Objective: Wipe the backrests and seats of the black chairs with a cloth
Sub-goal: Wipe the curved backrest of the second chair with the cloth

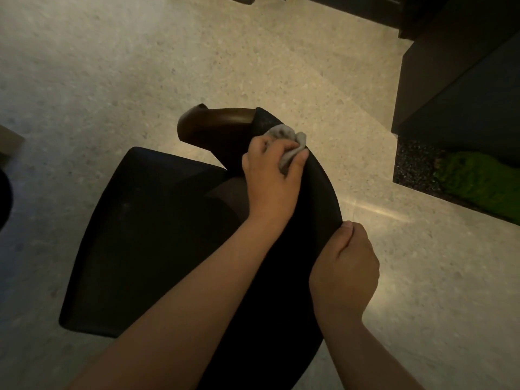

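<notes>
Where the black chair (135,277) stands on the pale speckled floor (112,80), its broad matte seat (157,220) spreads to the left and its curved backrest (318,198) arcs down the right side, dark and dull. A glossy brown wooden armrest (213,125) juts from the far end. A small grey cloth (284,136), crumpled into a wad, sits on the far end of the backrest's top edge. The left hand (270,175) reaches across the seat on an extended arm, fingers and thumb curled round the cloth and pressing it to the backrest. The right hand (346,263), nearer, grips the backrest's right edge, fingers wrapped behind it, thumb on top. A green mossy patch (478,181) lies at the right.
</notes>
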`<state>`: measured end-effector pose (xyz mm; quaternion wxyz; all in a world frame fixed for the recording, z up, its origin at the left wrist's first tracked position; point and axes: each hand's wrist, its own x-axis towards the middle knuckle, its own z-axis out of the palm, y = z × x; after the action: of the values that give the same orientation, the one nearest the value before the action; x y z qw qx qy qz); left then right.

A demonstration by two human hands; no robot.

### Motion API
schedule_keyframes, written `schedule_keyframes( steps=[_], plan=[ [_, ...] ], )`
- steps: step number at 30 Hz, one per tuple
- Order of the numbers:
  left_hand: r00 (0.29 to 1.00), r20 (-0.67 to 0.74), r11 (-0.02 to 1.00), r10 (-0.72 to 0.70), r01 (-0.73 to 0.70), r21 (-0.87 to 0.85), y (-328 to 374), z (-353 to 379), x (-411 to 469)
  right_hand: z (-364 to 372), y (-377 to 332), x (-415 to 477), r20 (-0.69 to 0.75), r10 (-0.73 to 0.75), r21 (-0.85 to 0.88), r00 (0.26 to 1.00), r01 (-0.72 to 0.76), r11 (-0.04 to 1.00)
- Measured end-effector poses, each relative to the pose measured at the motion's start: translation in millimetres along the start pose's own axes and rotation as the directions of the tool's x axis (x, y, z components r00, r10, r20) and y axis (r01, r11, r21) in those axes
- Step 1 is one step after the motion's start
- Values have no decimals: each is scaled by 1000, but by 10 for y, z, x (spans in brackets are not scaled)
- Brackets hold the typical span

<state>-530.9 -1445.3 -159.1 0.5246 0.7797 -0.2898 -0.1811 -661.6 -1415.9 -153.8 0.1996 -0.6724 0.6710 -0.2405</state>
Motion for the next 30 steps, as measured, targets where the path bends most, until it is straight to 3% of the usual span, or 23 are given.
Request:
schedule_keyframes(
  steps=[6, 11, 15, 19, 23, 27, 30],
  plan=[
    [998, -58, 999, 19, -22, -43, -129, 4, 20, 18, 19, 8, -17, -11, -7, 1000, 11, 1000],
    [998, -44, 994, -54, 50, -98, -141, -74, -45, 7, 12, -7, -14, -13, -4, 1000, 13, 1000],
    [994, -51, 983, 93, -100, -151, 77, -131, -60, 16, 6, 5, -21, -19, -5, 1000, 19, 1000],
    [964, 131, 965, 232, -245, 96, 94, 34, 4, 25, 20, 2, -10, 4, -8, 1000, -4, 1000],
    [955, 88, 911, 282, -296, 287, -15, 105, 74, 8, 3, 7, -6, 10, -5, 1000, -10, 1000],
    [981, 91, 965, 171, -185, 185, -83, 164, 170, 19, 14, 0, -8, -2, -13, 1000, 2, 1000],
    [987, 18, 965, 160, -161, 207, -66, 110, 105, 39, 24, 2, -25, -15, -19, 1000, 14, 1000]
  ],
)
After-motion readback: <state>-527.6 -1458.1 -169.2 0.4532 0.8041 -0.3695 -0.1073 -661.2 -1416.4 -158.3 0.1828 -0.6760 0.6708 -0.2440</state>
